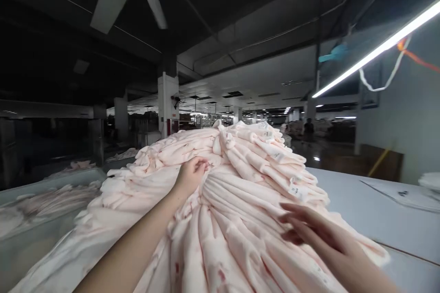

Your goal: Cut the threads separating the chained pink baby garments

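Observation:
A large heap of pale pink fabric pieces (pixel 237 201) fills the middle of the view, its folds gathered and fanning toward me. Small white labels (pixel 296 188) show along its right side. My left hand (pixel 193 175) is at the centre of the heap, fingers closed at a gathered fold of the pink fabric. Over the right part of the heap, my right hand (pixel 314 231) is slightly blurred, its fingers spread apart with nothing between them.
A white table (pixel 354 197) extends to the right, bearing a flat marked sheet (pixel 404 193) and a white stack (pixel 430 181). At the left stands a pale bin (pixel 41 249) with more pink fabric. A lit tube lamp (pixel 378 50) hangs at upper right.

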Demonstrator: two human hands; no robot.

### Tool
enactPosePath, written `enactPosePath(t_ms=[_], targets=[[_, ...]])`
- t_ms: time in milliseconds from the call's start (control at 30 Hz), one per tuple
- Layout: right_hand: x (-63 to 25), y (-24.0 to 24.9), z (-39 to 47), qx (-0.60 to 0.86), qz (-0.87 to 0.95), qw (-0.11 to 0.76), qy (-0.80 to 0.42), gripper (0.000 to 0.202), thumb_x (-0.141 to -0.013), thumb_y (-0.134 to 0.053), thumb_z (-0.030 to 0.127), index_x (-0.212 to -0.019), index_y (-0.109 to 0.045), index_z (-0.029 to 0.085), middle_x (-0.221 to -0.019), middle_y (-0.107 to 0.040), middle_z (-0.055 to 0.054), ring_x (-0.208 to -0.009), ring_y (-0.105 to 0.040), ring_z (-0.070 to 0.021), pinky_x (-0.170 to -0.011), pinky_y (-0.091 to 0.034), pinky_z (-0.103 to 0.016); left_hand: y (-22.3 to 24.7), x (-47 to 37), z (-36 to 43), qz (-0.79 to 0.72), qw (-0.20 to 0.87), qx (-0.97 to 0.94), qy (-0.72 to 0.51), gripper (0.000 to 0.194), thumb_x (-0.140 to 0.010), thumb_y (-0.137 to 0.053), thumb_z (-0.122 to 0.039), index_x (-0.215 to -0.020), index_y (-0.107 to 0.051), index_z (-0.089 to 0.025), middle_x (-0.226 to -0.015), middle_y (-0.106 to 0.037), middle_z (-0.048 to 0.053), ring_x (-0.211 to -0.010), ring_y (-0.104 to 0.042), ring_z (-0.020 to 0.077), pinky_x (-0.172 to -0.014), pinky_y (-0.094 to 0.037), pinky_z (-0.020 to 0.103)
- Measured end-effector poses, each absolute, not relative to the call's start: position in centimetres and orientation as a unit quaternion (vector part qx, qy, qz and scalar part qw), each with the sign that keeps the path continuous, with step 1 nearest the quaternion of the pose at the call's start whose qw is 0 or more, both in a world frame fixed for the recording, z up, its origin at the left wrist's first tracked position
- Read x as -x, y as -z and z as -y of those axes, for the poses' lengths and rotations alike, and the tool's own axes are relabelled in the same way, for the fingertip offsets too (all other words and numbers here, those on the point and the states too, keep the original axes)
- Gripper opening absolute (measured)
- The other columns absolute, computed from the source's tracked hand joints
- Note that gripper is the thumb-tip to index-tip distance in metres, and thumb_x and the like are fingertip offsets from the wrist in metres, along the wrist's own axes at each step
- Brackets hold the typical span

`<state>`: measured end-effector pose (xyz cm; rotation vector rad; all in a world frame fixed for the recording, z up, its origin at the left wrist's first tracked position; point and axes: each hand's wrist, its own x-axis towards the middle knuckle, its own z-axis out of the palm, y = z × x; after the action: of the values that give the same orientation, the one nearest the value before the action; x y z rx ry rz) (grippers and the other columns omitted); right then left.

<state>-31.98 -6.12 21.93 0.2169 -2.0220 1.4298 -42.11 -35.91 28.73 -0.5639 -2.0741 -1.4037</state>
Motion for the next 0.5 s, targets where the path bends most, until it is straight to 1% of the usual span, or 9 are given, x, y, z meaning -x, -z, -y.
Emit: enactPosePath(t_ms=[33, 67, 133, 200, 233, 333, 400, 500], targets=[[32.7, -23.8, 9.1, -0.117, 0.769, 0.225, -0.587, 0.051, -0.063, -0.069, 0.062, -0.095, -0.074, 0.022, -0.084, -0.075, -0.014, -0.067, -0.072, -0.029, -0.06, -0.059, -0.044, -30.1, 44.6, 36.1, 0.781, 0.283, 0.22, 0.511, 0.014, -0.092, -0.055, -0.023, -0.098, -0.063, -0.014, -0.098, -0.07, 0.005, -0.092, -0.067, 0.0176, -0.085, -0.055, 0.039], [33.8, -25.2, 11.8, -0.125, 0.753, 0.187, -0.619, 0.053, -0.064, -0.069, 0.061, -0.098, -0.072, 0.02, -0.086, -0.074, -0.013, -0.072, -0.072, -0.0293, -0.065, -0.058, -0.045, -31.4, 46.9, 36.1, 0.788, 0.283, 0.225, 0.498, 0.014, -0.091, -0.058, -0.025, -0.097, -0.064, -0.014, -0.099, -0.069, 0.004, -0.094, -0.066, 0.0183, -0.086, -0.054, 0.041], [36.3, -27.1, 16.2, -0.132, 0.714, 0.166, -0.667, 0.048, -0.066, -0.072, 0.052, -0.099, -0.07, 0.018, -0.089, -0.074, -0.009, -0.079, -0.071, -0.0277, -0.072, -0.056, -0.043, -33.7, 51.0, 35.4, 0.803, 0.282, 0.22, 0.476, 0.018, -0.091, -0.059, -0.029, -0.099, -0.064, -0.015, -0.104, -0.068, 0.005, -0.096, -0.065, 0.0192, -0.087, -0.052, 0.042], [39.2, -27.8, 19.5, -0.12, 0.653, 0.139, -0.735, 0.043, -0.062, -0.078, 0.042, -0.095, -0.07, 0.017, -0.087, -0.074, -0.006, -0.078, -0.071, -0.0246, -0.071, -0.053, -0.037, -35.5, 54.3, 34.1, 0.819, 0.279, 0.201, 0.46, 0.021, -0.091, -0.057, -0.031, -0.104, -0.063, -0.016, -0.109, -0.066, 0.006, -0.098, -0.064, 0.0199, -0.087, -0.052, 0.043], [40.7, -27.8, 20.8, -0.117, 0.637, 0.13, -0.751, 0.041, -0.061, -0.079, 0.04, -0.094, -0.071, 0.017, -0.088, -0.074, -0.005, -0.077, -0.071, -0.0225, -0.069, -0.052, -0.034, -36.0, 55.8, 33.3, 0.827, 0.276, 0.189, 0.451, 0.022, -0.091, -0.057, -0.032, -0.105, -0.063, -0.016, -0.112, -0.065, 0.006, -0.099, -0.063, 0.0203, -0.088, -0.052, 0.043], [44.8, -26.8, 23.4, -0.103, 0.605, 0.113, -0.782, 0.041, -0.062, -0.078, 0.04, -0.093, -0.069, 0.015, -0.086, -0.074, -0.005, -0.07, -0.07, -0.0187, -0.062, -0.051, -0.028, -36.8, 59.4, 30.8, 0.855, 0.259, 0.14, 0.427, 0.025, -0.09, -0.059, -0.031, -0.11, -0.061, -0.016, -0.117, -0.063, 0.008, -0.105, -0.061, 0.0227, -0.091, -0.05, 0.046], [47.5, -25.7, 24.0, -0.094, 0.58, 0.101, -0.803, 0.043, -0.061, -0.079, 0.041, -0.092, -0.067, 0.014, -0.081, -0.073, -0.004, -0.063, -0.069, -0.016, -0.058, -0.05, -0.026, -36.7, 61.8, 29.4, 0.867, 0.247, 0.106, 0.419, 0.029, -0.089, -0.061, -0.031, -0.114, -0.06, -0.016, -0.122, -0.06, 0.008, -0.11, -0.059, 0.0246, -0.093, -0.048, 0.048], [51.4, -24.1, 23.7, -0.096, 0.534, 0.092, -0.835, 0.042, -0.063, -0.078, 0.038, -0.095, -0.064, 0.015, -0.08, -0.073, -0.003, -0.063, -0.069, -0.0147, -0.06, -0.051, -0.026, -36.1, 65.4, 28.2, 0.869, 0.232, 0.101, 0.425, 0.031, -0.088, -0.061, -0.032, -0.115, -0.059, -0.017, -0.126, -0.058, 0.009, -0.112, -0.057, 0.0256, -0.094, -0.047, 0.049]])
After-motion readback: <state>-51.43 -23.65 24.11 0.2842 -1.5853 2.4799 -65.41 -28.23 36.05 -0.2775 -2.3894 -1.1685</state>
